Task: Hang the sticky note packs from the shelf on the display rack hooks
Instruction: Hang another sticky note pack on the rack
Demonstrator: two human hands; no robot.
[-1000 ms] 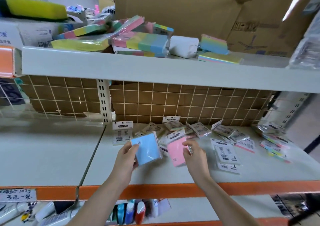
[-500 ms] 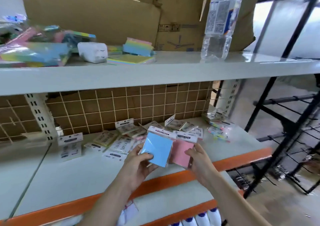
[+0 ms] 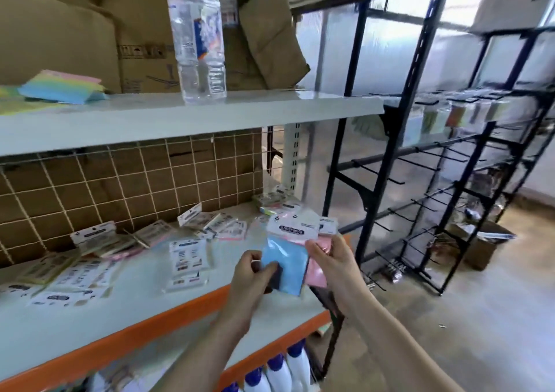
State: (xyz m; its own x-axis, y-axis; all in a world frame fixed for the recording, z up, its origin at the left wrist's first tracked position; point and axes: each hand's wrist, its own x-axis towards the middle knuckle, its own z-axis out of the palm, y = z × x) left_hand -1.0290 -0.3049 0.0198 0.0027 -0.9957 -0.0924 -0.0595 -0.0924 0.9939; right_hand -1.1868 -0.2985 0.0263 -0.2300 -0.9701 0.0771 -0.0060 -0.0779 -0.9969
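On the white shelf (image 3: pixel 90 325) at left, loose sticky note packs (image 3: pixel 186 256) are scattered flat. Just above its orange edge, a blue pack (image 3: pixel 285 267) is gripped by the curled left hand (image 3: pixel 250 277), overlapping a pink pack (image 3: pixel 319 268) pinched by the right hand (image 3: pixel 333 267). At right, the black display rack (image 3: pixel 435 181) is seen, well apart.

text: none legible | pack header cards (image 3: pixel 292 226), bottle label (image 3: pixel 207 36): print blurred
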